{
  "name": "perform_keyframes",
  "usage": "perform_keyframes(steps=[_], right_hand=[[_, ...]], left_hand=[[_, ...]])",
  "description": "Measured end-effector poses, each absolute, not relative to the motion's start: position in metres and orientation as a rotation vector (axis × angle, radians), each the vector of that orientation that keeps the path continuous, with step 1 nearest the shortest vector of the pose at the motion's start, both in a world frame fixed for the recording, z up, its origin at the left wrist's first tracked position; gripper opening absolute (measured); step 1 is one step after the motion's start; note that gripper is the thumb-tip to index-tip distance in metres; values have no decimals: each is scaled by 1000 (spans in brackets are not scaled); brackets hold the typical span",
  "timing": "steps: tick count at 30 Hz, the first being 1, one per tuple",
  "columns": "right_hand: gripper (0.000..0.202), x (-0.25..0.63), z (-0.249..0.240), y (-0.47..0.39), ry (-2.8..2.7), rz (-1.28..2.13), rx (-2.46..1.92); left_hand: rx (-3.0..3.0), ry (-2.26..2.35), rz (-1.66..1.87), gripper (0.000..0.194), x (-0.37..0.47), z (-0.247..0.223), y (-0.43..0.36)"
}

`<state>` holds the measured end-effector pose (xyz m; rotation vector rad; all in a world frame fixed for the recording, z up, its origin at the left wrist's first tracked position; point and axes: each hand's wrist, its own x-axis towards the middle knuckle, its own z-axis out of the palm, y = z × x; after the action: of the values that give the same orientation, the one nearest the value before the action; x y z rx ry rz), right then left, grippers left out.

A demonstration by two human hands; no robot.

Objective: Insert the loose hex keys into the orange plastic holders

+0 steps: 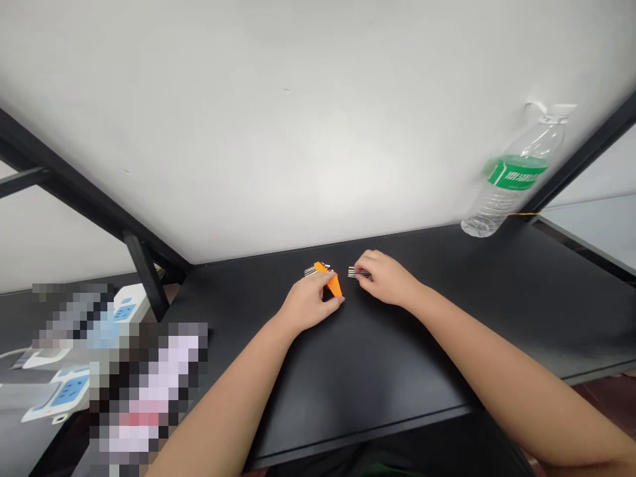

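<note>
My left hand point(312, 299) is closed around a small orange plastic holder point(336, 286) at the middle of the black table, thumb and fingers on either side of it. Several thin metal rods point(310, 271) stick out past its far left side, like hex keys. A short gap to the right, my right hand point(378, 277) has its fingers pinched over a bunch of thin metal rods point(352, 272), whose ends point left toward the holder. The fingers cover most of the bunch, so its full shape is hidden. Both hands rest low at the tabletop.
The black table point(308, 397) meets a white wall point(318, 132) at its back edge. A clear water bottle with a green label point(519, 173) stands at the back right. White power strips point(74, 391) lie on the left beyond a black metal frame point(144, 275), near blurred-out areas.
</note>
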<state>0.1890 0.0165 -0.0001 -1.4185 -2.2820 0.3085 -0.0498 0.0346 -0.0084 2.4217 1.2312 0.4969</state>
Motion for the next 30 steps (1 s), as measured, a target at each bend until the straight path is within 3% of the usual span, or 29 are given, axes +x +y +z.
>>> perform_keyframes(steps=[6,16,23,30], right_hand=[[12,165,-7,7,-2221,748,-1094],[9,166,-11,14,-1734,1421,-1170],[13,178,0,14,-1964,925,-1508],[10,187,7,8,-2345,427,-1709]], left_hand=[[2380,1047,607,7,-47,-8,32],[2356,1044,574,17,-50,-10,36],[2448,1228,471,35,-55,-10,40],[2480,1277,463,41,-55,-13,41]])
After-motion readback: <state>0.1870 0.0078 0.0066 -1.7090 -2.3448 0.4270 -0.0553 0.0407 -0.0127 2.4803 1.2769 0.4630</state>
